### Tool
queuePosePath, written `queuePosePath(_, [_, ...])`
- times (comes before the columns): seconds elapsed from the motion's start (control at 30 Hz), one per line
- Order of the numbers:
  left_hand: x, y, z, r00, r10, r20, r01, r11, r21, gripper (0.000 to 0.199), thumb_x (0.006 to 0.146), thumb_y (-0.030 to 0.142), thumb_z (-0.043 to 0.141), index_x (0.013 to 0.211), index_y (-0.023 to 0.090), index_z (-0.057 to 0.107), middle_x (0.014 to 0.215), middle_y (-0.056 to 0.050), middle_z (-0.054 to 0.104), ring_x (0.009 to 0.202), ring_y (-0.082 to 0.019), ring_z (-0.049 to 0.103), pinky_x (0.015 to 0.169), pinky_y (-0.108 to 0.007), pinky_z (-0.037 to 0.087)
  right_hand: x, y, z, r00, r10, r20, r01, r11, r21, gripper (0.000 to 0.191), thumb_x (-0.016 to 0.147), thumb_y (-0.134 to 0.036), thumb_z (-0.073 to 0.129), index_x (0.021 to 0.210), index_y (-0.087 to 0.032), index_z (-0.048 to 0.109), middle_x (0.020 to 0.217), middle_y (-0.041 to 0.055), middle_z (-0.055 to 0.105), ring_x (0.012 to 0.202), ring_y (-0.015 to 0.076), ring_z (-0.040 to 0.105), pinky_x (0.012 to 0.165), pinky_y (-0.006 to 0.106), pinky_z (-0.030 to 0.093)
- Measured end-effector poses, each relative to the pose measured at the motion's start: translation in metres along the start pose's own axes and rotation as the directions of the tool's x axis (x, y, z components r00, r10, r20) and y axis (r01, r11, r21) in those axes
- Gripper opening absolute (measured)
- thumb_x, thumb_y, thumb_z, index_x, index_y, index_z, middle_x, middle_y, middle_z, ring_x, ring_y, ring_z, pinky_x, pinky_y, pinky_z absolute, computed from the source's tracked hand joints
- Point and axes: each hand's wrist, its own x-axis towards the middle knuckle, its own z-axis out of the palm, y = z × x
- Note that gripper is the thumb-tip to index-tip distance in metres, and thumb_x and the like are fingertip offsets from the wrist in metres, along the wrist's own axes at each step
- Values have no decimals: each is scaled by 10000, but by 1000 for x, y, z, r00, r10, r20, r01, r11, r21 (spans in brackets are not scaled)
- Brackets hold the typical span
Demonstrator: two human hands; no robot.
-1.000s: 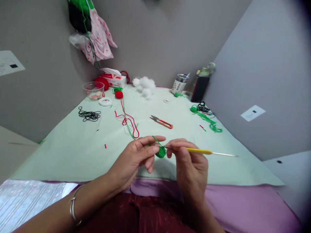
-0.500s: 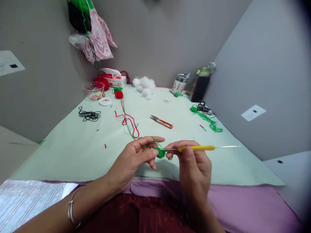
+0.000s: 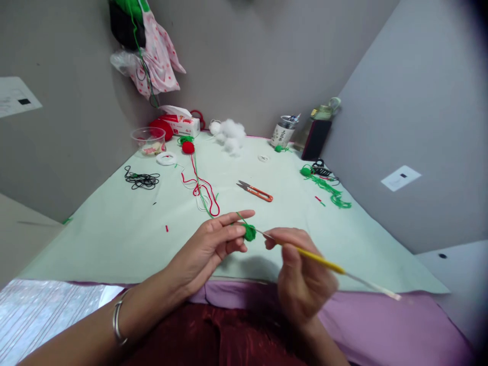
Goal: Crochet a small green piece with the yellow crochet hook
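Lying on the left of the desk [image 3: 114, 244] is a messy pile of black string [image 3: 142, 181], and next come a red ball [image 3: 188, 147] with its loopy red yarn and some fluffy white stuffing [image 3: 232, 134] at the back. Nearer the person, the left hand [image 3: 208, 243] pinches a little round green yarn piece [image 3: 249, 233], with its pointer finger out and green yarn over it, and small orange scissors [image 3: 260, 193] lie behind. The right hand [image 3: 305, 279] grips a yellow hook [image 3: 324, 262], its thin tip at the green piece's edge, and stringy green yarn [image 3: 331, 192] lies farther right.
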Motion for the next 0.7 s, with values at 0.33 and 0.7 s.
queuePosePath(0.33, [1, -7, 3, 990, 143, 4, -142, 981, 136, 397, 805, 246, 920, 1190, 261, 829, 838, 28, 693, 733, -86, 661, 736, -190, 527, 2, 0, 7, 998, -6, 65, 10, 999, -53, 290, 1004, -86, 618, 1160, -271, 780, 1001, 38, 765, 885, 168, 722, 748, 297, 600])
queuePosePath(0.7, [0, -1, 1, 993, 119, 0, -118, 985, 128, 299, 813, 245, 899, 1109, 244, 855, 880, 24, 680, 712, -68, 620, 714, -188, 510, 11, -3, 0, 974, 221, 43, -225, 952, 206, 217, 1033, -173, 606, 1021, -269, 800, 909, 13, 755, 763, 145, 656, 682, 290, 547])
